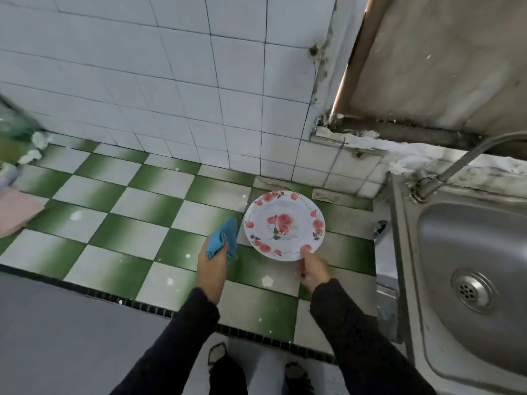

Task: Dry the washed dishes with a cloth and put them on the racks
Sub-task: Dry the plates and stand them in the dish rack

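Observation:
A white plate (282, 220) with red flower prints is held above the green-and-white tiled counter (134, 206). My right hand (312, 269) pinches its near rim, thumb on top. My left hand (212, 265) grips a bunched blue cloth (224, 238) just left of the plate, a small gap between cloth and plate. Both forearms are in dark sleeves.
A steel sink (467, 269) with a drain and a tap (456, 163) lies to the right. White tiled wall stands behind the counter. A pink cloth (14, 212) and blurred glassware (14, 124) sit at the far left. No rack is in view.

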{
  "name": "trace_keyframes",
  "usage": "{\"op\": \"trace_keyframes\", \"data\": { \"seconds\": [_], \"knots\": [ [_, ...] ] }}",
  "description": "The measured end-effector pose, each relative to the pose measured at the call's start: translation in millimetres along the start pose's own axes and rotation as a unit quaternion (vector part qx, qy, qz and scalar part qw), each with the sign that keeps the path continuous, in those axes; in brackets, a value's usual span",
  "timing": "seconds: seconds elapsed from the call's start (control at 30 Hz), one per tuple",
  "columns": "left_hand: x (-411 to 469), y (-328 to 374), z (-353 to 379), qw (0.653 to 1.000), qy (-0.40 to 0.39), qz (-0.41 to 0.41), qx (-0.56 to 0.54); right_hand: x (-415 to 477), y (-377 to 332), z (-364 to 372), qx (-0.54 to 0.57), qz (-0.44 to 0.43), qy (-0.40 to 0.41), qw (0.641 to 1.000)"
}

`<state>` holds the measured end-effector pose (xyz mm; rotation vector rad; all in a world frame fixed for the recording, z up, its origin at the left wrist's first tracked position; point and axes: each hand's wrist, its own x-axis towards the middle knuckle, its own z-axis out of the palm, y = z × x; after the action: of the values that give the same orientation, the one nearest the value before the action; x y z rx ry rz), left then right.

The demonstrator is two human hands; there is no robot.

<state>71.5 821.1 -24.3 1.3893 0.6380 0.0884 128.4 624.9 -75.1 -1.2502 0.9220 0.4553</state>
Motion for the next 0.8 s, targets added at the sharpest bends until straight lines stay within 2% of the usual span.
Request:
{"op": "trace_keyframes", "data": {
  "seconds": [0.07,0.43,0.63,0.8],
  "knots": [
    [13,5,-12,1.000,-0.004,-0.006,0.020,0,3,7,0.003,-0.023,0.019,1.000],
    [52,18,-53,0.995,-0.093,-0.015,0.035,-32,2,39,0.130,-0.121,-0.060,0.982],
    [62,22,-63,0.994,-0.105,-0.017,0.031,-48,-4,53,0.113,-0.154,-0.055,0.980],
    [63,24,-65,0.994,-0.109,-0.016,0.012,-57,-9,55,0.117,-0.135,-0.041,0.983]
  ]
}}
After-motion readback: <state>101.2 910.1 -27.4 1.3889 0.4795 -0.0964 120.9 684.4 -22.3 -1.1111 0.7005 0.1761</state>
